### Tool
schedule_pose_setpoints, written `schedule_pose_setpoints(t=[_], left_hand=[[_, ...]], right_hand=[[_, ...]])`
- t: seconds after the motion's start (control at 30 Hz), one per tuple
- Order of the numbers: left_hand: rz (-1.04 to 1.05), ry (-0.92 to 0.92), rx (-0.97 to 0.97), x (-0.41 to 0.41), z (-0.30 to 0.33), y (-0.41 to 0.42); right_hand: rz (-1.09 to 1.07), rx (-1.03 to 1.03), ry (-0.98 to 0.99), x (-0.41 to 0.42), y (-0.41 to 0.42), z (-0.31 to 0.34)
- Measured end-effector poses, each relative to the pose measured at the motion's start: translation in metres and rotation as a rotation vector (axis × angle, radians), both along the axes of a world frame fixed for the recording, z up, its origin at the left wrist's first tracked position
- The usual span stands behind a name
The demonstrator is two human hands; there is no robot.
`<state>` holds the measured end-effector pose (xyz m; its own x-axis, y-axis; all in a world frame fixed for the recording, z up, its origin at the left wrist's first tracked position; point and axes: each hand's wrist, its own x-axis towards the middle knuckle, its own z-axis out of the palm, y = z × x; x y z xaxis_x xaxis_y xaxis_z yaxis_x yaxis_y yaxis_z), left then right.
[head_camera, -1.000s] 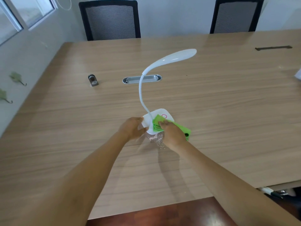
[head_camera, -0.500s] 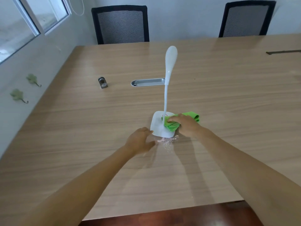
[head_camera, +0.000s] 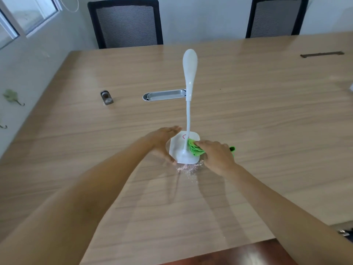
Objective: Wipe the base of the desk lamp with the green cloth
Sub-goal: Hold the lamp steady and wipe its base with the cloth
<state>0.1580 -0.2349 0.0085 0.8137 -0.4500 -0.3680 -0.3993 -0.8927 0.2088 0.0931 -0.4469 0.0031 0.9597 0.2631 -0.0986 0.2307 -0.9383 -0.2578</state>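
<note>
Wiping the lamp base

Right hand [head_camera: 216, 156] presses green cloth [head_camera: 194, 149] on the white base [head_camera: 179, 148] — left hand [head_camera: 162, 142] braces it at 9 o'clock.

Long wooden table [head_camera: 248, 111], two black mesh chairs [head_camera: 127, 23] behind (window [head_camera: 28, 14] at left), white walls

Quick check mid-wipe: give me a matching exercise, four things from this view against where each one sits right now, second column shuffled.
Things:
1. green cloth
2. left hand
3. white crumbs
4. metal cable tray

Places:
A. on the table just in front of the lamp base
B. set into the table beyond the lamp
C. pressed on the base under the right hand
D. steadying the base's left edge

Pairs: 1-C, 2-D, 3-A, 4-B
</note>
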Motion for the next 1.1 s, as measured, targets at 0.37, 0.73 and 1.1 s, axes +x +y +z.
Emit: schedule_pose_setpoints(t=[0.37, 0.73, 1.1], left_hand=[[0.191, 0.124, -0.137, -0.001, -0.016, -0.007], [0.591, -0.006, -0.159, -0.056, -0.028, -0.011], [0.623, -0.191, -0.07, -0.113, -0.035, -0.008]], right_hand=[[-0.013, -0.001, 0.065, 0.009, 0.003, 0.001], [-0.042, -0.045, -0.015, 0.005, 0.019, 0.001], [-0.031, -0.011, -0.026, 0.001, 0.021, 0.001]])
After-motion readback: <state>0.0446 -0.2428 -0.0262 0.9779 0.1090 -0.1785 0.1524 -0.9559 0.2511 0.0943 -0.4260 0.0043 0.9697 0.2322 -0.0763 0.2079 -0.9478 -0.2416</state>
